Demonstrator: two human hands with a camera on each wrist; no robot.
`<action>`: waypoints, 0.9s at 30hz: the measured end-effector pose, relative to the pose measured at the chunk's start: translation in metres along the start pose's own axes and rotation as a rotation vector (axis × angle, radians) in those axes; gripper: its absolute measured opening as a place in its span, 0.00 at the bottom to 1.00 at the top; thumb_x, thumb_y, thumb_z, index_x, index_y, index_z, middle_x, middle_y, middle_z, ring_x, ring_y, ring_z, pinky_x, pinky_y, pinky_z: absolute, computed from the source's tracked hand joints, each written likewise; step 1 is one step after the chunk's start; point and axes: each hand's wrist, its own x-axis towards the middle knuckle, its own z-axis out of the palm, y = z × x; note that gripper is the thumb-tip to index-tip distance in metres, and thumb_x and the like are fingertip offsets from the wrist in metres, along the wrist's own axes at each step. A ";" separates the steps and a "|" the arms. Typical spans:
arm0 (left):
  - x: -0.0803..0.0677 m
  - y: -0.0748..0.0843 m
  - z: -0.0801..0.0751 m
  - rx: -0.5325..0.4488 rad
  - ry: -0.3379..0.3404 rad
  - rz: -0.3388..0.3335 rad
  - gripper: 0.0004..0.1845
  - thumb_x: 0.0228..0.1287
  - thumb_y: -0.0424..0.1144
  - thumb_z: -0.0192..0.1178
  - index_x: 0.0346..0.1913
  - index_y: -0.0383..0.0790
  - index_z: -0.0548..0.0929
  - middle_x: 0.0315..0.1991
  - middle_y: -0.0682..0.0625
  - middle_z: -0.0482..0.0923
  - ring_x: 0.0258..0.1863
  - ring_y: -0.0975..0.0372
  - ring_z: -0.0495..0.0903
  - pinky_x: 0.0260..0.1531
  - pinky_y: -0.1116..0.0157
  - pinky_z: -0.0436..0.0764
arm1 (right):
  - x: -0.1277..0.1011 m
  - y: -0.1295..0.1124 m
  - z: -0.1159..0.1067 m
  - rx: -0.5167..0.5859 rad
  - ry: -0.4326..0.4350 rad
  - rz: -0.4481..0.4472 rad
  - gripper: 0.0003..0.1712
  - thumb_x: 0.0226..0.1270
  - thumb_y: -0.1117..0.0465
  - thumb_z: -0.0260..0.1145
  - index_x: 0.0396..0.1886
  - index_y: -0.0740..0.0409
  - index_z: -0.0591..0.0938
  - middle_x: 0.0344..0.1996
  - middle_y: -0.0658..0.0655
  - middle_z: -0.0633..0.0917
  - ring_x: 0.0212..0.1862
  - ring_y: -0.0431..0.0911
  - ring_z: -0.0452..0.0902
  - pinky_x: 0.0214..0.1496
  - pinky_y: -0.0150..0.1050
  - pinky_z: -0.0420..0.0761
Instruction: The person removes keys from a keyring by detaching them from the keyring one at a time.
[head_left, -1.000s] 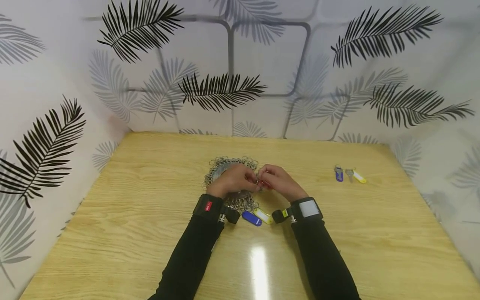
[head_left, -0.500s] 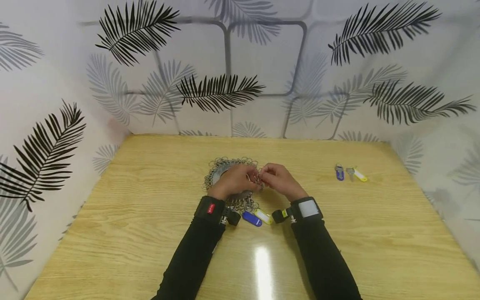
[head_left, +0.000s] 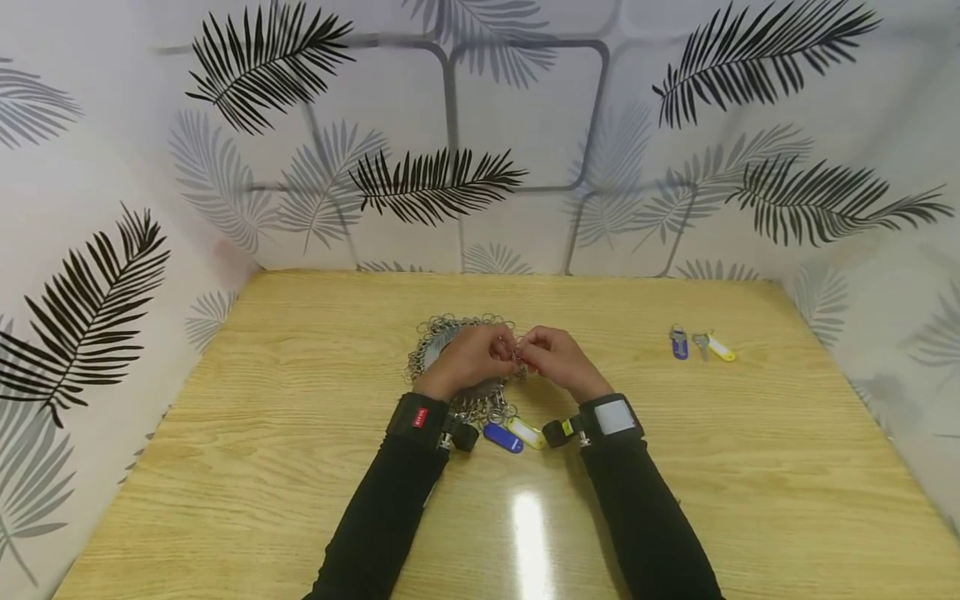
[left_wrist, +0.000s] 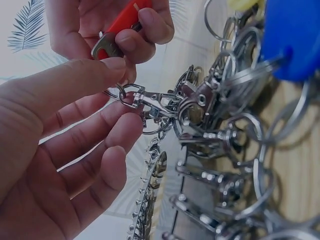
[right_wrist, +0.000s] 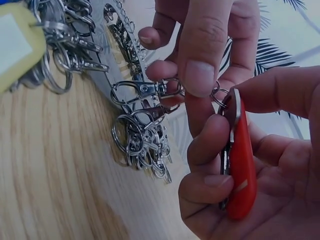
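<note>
My left hand [head_left: 471,360] pinches a small split ring [right_wrist: 218,95] between thumb and forefinger, beside a swivel clasp [left_wrist: 152,100]. My right hand [head_left: 555,358] holds a red key tag [right_wrist: 244,170] together with a key, whose metal head [right_wrist: 232,107] meets that ring. Whether the ring is fully through the clasp's loop, I cannot tell. Under the left hand lies a flat grey metal plate [head_left: 435,348], fringed with many clasps and rings. On its near side hang a blue key tag [head_left: 502,437] and a yellow key tag [head_left: 527,432].
Over to the right on the wooden table [head_left: 300,467] lie a blue tag with a key [head_left: 678,342], a loose-looking key [head_left: 701,344] and a yellow tag [head_left: 721,346]. A leaf-patterned wall [head_left: 517,117] borders the table's back.
Both hands stay together at the plate's right edge. The left fingers and thumb have shifted slightly against the right fingertips. The tags on the table have not moved.
</note>
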 end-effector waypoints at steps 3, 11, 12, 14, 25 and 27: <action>-0.001 -0.001 0.001 0.002 0.002 0.006 0.08 0.59 0.36 0.69 0.37 0.44 0.78 0.28 0.52 0.80 0.28 0.63 0.79 0.31 0.65 0.77 | 0.000 0.002 0.000 -0.019 -0.006 0.007 0.08 0.70 0.62 0.58 0.37 0.63 0.80 0.27 0.67 0.79 0.31 0.57 0.72 0.27 0.33 0.68; -0.002 -0.002 0.002 -0.036 -0.024 -0.011 0.08 0.61 0.34 0.67 0.40 0.44 0.77 0.26 0.50 0.80 0.28 0.55 0.82 0.29 0.65 0.75 | -0.001 0.005 -0.001 -0.033 -0.034 0.005 0.09 0.70 0.62 0.58 0.39 0.64 0.80 0.28 0.65 0.80 0.31 0.55 0.73 0.29 0.35 0.70; -0.002 -0.002 0.002 -0.036 -0.026 -0.009 0.08 0.62 0.34 0.66 0.40 0.44 0.77 0.26 0.50 0.80 0.28 0.54 0.82 0.29 0.65 0.75 | -0.002 0.005 -0.001 -0.030 -0.037 0.002 0.09 0.71 0.62 0.58 0.39 0.65 0.80 0.28 0.65 0.80 0.31 0.54 0.72 0.29 0.34 0.70; -0.001 -0.003 0.002 -0.032 -0.028 0.000 0.08 0.62 0.34 0.66 0.40 0.45 0.77 0.26 0.49 0.81 0.28 0.54 0.82 0.28 0.65 0.75 | -0.001 0.004 -0.002 -0.026 -0.042 -0.008 0.10 0.71 0.62 0.58 0.39 0.66 0.80 0.27 0.62 0.80 0.30 0.53 0.72 0.29 0.34 0.70; -0.001 -0.003 0.000 -0.017 -0.010 0.028 0.09 0.61 0.34 0.67 0.37 0.43 0.76 0.23 0.49 0.78 0.22 0.59 0.78 0.24 0.68 0.72 | 0.001 0.004 -0.003 -0.020 -0.043 -0.002 0.09 0.70 0.62 0.59 0.38 0.65 0.80 0.28 0.64 0.80 0.30 0.50 0.72 0.30 0.35 0.70; -0.001 -0.003 0.000 -0.028 -0.006 0.031 0.09 0.60 0.33 0.68 0.36 0.42 0.76 0.22 0.49 0.78 0.21 0.60 0.78 0.23 0.68 0.72 | 0.001 0.005 -0.002 -0.024 -0.041 0.000 0.08 0.70 0.62 0.59 0.38 0.64 0.80 0.28 0.63 0.80 0.30 0.49 0.72 0.31 0.35 0.71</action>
